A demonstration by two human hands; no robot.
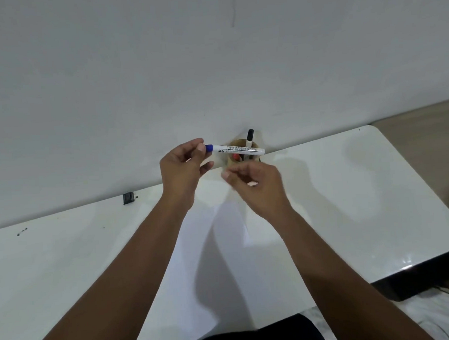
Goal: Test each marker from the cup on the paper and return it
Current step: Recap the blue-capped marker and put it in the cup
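Note:
A white marker with a blue cap [239, 150] is held level above the table, in front of a tan cup [237, 145] that stands against the wall. My left hand [183, 169] pinches the blue cap end. My right hand [253, 182] is just below the marker's barrel, fingers curled and blurred; it does not appear to touch the marker. A black-capped marker [249, 139] stands upright in the cup, and a red cap [236, 157] shows inside. A white sheet of paper [223, 248] lies on the table below my hands.
The white glossy table [377, 200] runs along a white wall, its right edge rounded. A small black object [128, 198] sits at the wall on the left, with dark ink specks [22, 231] further left. Dark clothing [254, 336] shows at the bottom.

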